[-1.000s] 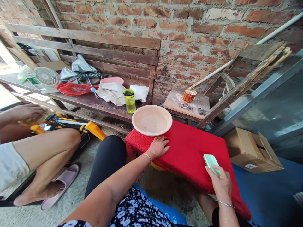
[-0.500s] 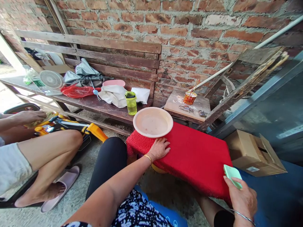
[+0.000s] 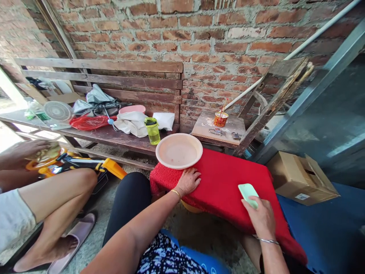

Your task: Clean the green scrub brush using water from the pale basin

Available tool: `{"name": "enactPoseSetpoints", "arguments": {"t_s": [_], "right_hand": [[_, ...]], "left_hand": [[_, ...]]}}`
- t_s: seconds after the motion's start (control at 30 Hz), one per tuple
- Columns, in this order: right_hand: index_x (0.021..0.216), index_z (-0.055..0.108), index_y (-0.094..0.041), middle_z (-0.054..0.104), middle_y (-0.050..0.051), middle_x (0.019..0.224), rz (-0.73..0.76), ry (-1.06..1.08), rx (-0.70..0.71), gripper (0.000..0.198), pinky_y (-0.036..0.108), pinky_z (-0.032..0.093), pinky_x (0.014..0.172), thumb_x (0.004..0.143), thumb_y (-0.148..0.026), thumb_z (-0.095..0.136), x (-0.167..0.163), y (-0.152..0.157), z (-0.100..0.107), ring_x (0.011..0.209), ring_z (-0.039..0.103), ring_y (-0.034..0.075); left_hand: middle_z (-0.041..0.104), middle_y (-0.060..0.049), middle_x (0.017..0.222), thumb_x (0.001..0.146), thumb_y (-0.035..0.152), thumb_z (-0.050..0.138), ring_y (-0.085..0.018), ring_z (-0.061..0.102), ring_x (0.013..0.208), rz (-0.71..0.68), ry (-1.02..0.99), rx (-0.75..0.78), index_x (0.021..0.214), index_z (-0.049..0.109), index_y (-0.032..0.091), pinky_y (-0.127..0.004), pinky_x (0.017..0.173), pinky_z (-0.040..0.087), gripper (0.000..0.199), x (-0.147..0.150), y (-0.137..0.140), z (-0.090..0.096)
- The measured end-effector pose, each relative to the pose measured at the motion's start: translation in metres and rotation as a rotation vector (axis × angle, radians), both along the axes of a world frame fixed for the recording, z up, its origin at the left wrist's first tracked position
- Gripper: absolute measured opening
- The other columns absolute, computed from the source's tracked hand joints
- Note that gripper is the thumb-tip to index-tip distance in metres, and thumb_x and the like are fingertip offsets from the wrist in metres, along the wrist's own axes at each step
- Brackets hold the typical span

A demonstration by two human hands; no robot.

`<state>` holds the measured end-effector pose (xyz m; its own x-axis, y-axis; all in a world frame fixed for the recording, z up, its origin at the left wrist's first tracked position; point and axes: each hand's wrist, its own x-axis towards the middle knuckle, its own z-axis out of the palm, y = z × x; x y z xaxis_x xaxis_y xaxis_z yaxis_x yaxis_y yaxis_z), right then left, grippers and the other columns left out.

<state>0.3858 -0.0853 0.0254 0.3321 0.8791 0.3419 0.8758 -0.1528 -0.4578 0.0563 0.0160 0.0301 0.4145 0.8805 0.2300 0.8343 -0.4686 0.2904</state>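
Note:
My left hand point(image 3: 189, 181) lies palm down on the red cloth point(image 3: 222, 182) that covers a low table, its fingers stretched out and apart. Just beyond those fingertips stands a shallow pale pink basin point(image 3: 179, 151) at the table's left end; the hand is right by its rim. In my right hand point(image 3: 261, 215) is a mint-green phone point(image 3: 249, 193), gripped at its near end between thumb and fingers, over the right part of the red cloth.
A wooden bench point(image 3: 108, 135) along the brick wall bears a yellow-green water bottle point(image 3: 153, 131), a small fan point(image 3: 57, 111), bags and an umbrella. A stool point(image 3: 199, 131) holds a red cup point(image 3: 220, 120) and padlocks. At right is a cardboard box point(image 3: 299, 179); at left, another person's leg point(image 3: 65, 186).
My right hand has moved left with the phone, from beyond the table's right edge to over the cloth. The left hand keeps its place by the basin. The view has shifted slightly.

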Motion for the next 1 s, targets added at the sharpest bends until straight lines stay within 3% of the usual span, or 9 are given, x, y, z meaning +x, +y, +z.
{"name": "enactPoseSetpoints", "arguments": {"t_s": [0.13, 0.23, 0.37, 0.5, 0.63, 0.83, 1.0], "right_hand": [[0.087, 0.073, -0.024, 0.055, 0.009, 0.069, -0.273, 0.026, -0.039, 0.066, 0.044, 0.045, 0.071, 0.073, -0.082, 0.044, 0.058, -0.018, -0.001, 0.079, 0.052, 0.031], [0.085, 0.074, -0.024, 0.055, 0.010, 0.066, -0.360, 0.075, -0.039, 0.066, 0.046, 0.045, 0.069, 0.069, -0.083, 0.047, 0.068, -0.021, 0.000, 0.079, 0.053, 0.034], [0.086, 0.073, -0.023, 0.056, 0.009, 0.073, -0.187, 0.139, -0.040, 0.069, 0.044, 0.047, 0.077, 0.069, -0.084, 0.046, 0.032, -0.006, 0.001, 0.085, 0.055, 0.032], [0.088, 0.073, -0.023, 0.056, 0.009, 0.082, 0.018, 0.073, 0.011, 0.063, 0.042, 0.045, 0.082, 0.078, -0.078, 0.045, -0.015, 0.010, 0.000, 0.085, 0.053, 0.028], [0.088, 0.071, -0.023, 0.055, 0.007, 0.086, 0.131, 0.147, 0.026, 0.060, 0.039, 0.045, 0.082, 0.080, -0.077, 0.047, -0.038, 0.016, -0.005, 0.084, 0.054, 0.026], [0.091, 0.073, -0.022, 0.055, 0.009, 0.086, 0.121, 0.036, 0.015, 0.061, 0.041, 0.045, 0.081, 0.083, -0.074, 0.042, -0.029, 0.017, -0.004, 0.085, 0.053, 0.027], [0.095, 0.074, -0.023, 0.054, 0.008, 0.078, -0.114, -0.071, -0.046, 0.060, 0.041, 0.043, 0.075, 0.082, -0.072, 0.041, 0.017, 0.010, -0.002, 0.084, 0.052, 0.029]], "left_hand": [[0.061, -0.009, 0.129, 0.098, 0.032, 0.055, -0.025, 0.055, 0.122, -0.006, 0.000, 0.010, 0.122, 0.067, 0.023, -0.045, 0.112, 0.039, 0.029, 0.000, 0.000, 0.000], [0.061, -0.008, 0.129, 0.098, 0.031, 0.055, -0.025, 0.055, 0.123, -0.006, -0.009, 0.012, 0.122, 0.067, 0.023, -0.045, 0.112, 0.039, 0.028, 0.000, 0.000, 0.000], [0.061, -0.009, 0.130, 0.097, 0.031, 0.055, -0.025, 0.055, 0.123, -0.004, -0.010, 0.009, 0.122, 0.067, 0.022, -0.045, 0.112, 0.039, 0.028, 0.000, -0.001, 0.000], [0.061, -0.009, 0.129, 0.097, 0.030, 0.055, -0.025, 0.056, 0.123, -0.006, -0.012, 0.009, 0.122, 0.067, 0.024, -0.045, 0.112, 0.039, 0.028, 0.000, 0.000, -0.001], [0.061, -0.009, 0.129, 0.097, 0.030, 0.056, -0.025, 0.056, 0.123, -0.005, -0.016, 0.012, 0.121, 0.067, 0.024, -0.046, 0.111, 0.040, 0.028, -0.001, 0.000, -0.001], [0.061, -0.009, 0.129, 0.097, 0.030, 0.056, -0.026, 0.056, 0.123, -0.007, -0.012, 0.015, 0.121, 0.067, 0.023, -0.046, 0.111, 0.040, 0.028, 0.000, 0.000, -0.001], [0.061, -0.008, 0.129, 0.097, 0.030, 0.056, -0.025, 0.055, 0.123, -0.006, -0.020, 0.014, 0.122, 0.067, 0.024, -0.046, 0.112, 0.039, 0.028, 0.000, 0.001, -0.002]]}}
